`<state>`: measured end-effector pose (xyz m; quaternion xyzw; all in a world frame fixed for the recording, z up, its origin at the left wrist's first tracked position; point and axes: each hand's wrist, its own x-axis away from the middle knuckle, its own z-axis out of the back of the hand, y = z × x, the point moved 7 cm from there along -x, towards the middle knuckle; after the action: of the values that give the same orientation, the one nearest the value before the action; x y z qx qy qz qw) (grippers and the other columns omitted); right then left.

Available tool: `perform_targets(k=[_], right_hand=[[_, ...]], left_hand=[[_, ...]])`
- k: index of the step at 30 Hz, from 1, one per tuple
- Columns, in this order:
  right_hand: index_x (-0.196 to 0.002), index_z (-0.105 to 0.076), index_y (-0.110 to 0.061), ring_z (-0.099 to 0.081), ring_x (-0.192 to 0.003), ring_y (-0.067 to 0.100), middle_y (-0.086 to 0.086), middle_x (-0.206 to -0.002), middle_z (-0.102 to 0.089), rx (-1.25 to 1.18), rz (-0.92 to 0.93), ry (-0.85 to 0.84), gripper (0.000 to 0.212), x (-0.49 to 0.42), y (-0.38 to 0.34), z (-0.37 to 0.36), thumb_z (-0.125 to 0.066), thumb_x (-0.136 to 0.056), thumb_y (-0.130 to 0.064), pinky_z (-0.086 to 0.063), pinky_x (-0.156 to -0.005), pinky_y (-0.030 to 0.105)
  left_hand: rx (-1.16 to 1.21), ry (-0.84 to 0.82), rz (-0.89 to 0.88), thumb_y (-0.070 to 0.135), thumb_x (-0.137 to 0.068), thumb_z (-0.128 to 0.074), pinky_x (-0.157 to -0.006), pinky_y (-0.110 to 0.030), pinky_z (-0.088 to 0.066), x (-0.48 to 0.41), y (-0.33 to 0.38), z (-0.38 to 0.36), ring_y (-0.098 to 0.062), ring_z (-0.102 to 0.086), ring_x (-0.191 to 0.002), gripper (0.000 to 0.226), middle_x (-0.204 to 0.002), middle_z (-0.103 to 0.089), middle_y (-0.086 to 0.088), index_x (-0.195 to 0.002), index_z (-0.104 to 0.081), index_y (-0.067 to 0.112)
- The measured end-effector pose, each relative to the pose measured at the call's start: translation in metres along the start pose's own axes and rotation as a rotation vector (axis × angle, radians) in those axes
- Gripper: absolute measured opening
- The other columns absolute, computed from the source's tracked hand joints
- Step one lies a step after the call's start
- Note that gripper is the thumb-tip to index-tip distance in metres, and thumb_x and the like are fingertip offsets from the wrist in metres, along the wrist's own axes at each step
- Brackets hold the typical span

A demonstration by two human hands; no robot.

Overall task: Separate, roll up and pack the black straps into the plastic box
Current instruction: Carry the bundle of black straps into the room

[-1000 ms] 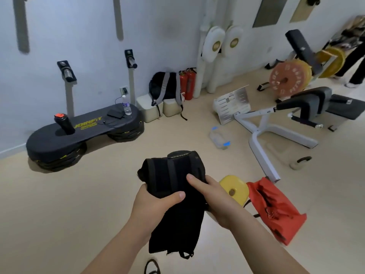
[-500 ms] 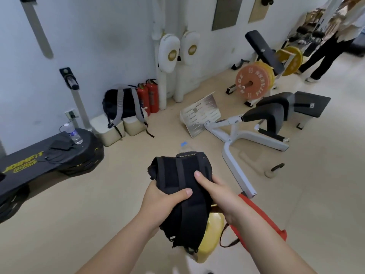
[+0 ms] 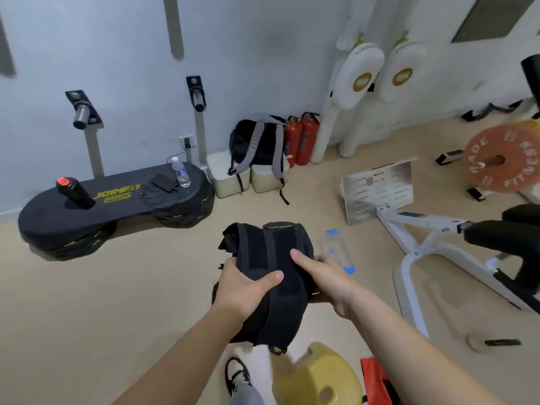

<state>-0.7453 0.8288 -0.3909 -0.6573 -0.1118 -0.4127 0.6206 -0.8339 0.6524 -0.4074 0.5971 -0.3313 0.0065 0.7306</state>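
A bundle of black straps (image 3: pixel 270 249) hangs in front of me, folded over at the top with its loose ends dangling. My left hand (image 3: pixel 244 287) grips the bundle from the left, thumb across its front. My right hand (image 3: pixel 324 276) holds it from the right, thumb on the front and fingers hidden behind. A clear plastic box with blue clips (image 3: pixel 337 249) lies on the floor just beyond my right hand.
A yellow disc (image 3: pixel 318 375) and a red bag (image 3: pixel 377 381) lie on the floor by my shoe (image 3: pixel 236 375). A black Joinfit platform (image 3: pixel 117 200) stands at left, a white bench frame (image 3: pixel 415 258) at right. A backpack (image 3: pixel 257 141) and fire extinguishers (image 3: pixel 301 138) stand by the wall.
My view has swung back to the left, bringing the black platform into sight again. Both hands keep the same hold on the strap bundle, and the plastic box shows beside my right hand.
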Motion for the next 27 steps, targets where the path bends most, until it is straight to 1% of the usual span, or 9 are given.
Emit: perform_targets(k=[3,7,10,13,17,19,21,23,27], right_hand=[[-0.124,-0.059,-0.02,-0.077,-0.101,0.022,0.002,-0.114,-0.078,0.021,-0.031,-0.022,0.053,-0.038,-0.029,-0.011,-0.075,-0.091,-0.058,-0.064,-0.083,0.04],[-0.126,-0.064,-0.022,-0.078,-0.103,0.024,-0.001,-0.111,-0.081,0.066,-0.029,-0.068,0.055,-0.086,-0.068,-0.018,-0.076,-0.089,-0.06,-0.064,-0.089,0.044],[-0.122,-0.068,-0.02,-0.077,-0.099,0.023,-0.001,-0.105,-0.082,0.091,-0.038,-0.106,0.048,-0.113,-0.091,-0.022,-0.074,-0.092,-0.057,-0.061,-0.085,0.041],[-0.12,-0.068,-0.019,-0.077,-0.097,0.023,0.0,-0.104,-0.083,0.132,-0.039,-0.143,0.043,-0.144,-0.112,-0.022,-0.073,-0.094,-0.053,-0.062,-0.085,0.04],[-0.121,-0.065,-0.017,-0.078,-0.092,0.02,0.001,-0.104,-0.082,0.172,-0.031,-0.199,0.046,-0.2,-0.134,-0.019,-0.074,-0.094,-0.053,-0.063,-0.078,0.037],[-0.121,-0.065,-0.016,-0.078,-0.092,0.021,0.002,-0.105,-0.081,0.212,-0.033,-0.249,0.049,-0.237,-0.143,-0.02,-0.074,-0.093,-0.055,-0.064,-0.08,0.038],[-0.121,-0.066,-0.015,-0.079,-0.097,0.025,0.004,-0.107,-0.081,0.278,-0.038,-0.313,0.056,-0.281,-0.145,-0.024,-0.074,-0.09,-0.061,-0.065,-0.088,0.044],[-0.121,-0.066,-0.013,-0.078,-0.099,0.027,0.006,-0.108,-0.081,0.351,-0.037,-0.382,0.063,-0.328,-0.14,-0.03,-0.073,-0.088,-0.066,-0.065,-0.089,0.046],[-0.118,-0.072,-0.011,-0.08,-0.096,0.027,0.005,-0.101,-0.083,0.436,-0.1,-0.448,0.064,-0.404,-0.098,-0.03,-0.071,-0.088,-0.067,-0.065,-0.091,0.046]], left_hand=[[0.013,0.032,-0.003,0.021,-0.073,-0.097,-0.09,-0.047,-0.065,-0.04,0.015,0.012,-0.016,-0.078,-0.099,0.057,-0.107,-0.08,0.005,-0.122,-0.068,0.022],[0.033,0.101,0.011,0.036,-0.065,-0.1,-0.094,-0.045,-0.063,-0.082,0.033,0.03,-0.015,-0.075,-0.105,0.075,-0.114,-0.077,0.008,-0.127,-0.059,0.025],[0.035,0.153,0.035,0.041,-0.06,-0.098,-0.095,-0.045,-0.062,-0.107,0.042,0.037,-0.012,-0.074,-0.105,0.077,-0.113,-0.077,0.013,-0.126,-0.059,0.029],[0.049,0.214,0.052,0.033,-0.068,-0.098,-0.095,-0.041,-0.06,-0.13,0.054,0.035,-0.011,-0.071,-0.107,0.073,-0.116,-0.073,0.013,-0.127,-0.055,0.028],[0.045,0.291,0.073,0.038,-0.064,-0.098,-0.097,-0.041,-0.059,-0.173,0.057,0.03,-0.01,-0.071,-0.107,0.076,-0.115,-0.073,0.014,-0.126,-0.056,0.03],[0.037,0.351,0.104,0.046,-0.058,-0.097,-0.098,-0.044,-0.06,-0.199,0.051,0.029,-0.011,-0.071,-0.108,0.081,-0.115,-0.074,0.014,-0.126,-0.056,0.032],[0.02,0.409,0.125,0.049,-0.057,-0.096,-0.097,-0.044,-0.06,-0.229,0.04,0.025,-0.011,-0.07,-0.108,0.083,-0.115,-0.073,0.015,-0.127,-0.054,0.033],[0.008,0.46,0.128,0.051,-0.058,-0.095,-0.097,-0.043,-0.06,-0.26,0.021,0.02,-0.009,-0.071,-0.108,0.082,-0.115,-0.073,0.016,-0.127,-0.054,0.035],[0.005,0.476,0.166,0.041,-0.067,-0.095,-0.097,-0.038,-0.059,-0.313,-0.039,0.0,-0.006,-0.07,-0.109,0.074,-0.116,-0.073,0.016,-0.128,-0.054,0.035]])
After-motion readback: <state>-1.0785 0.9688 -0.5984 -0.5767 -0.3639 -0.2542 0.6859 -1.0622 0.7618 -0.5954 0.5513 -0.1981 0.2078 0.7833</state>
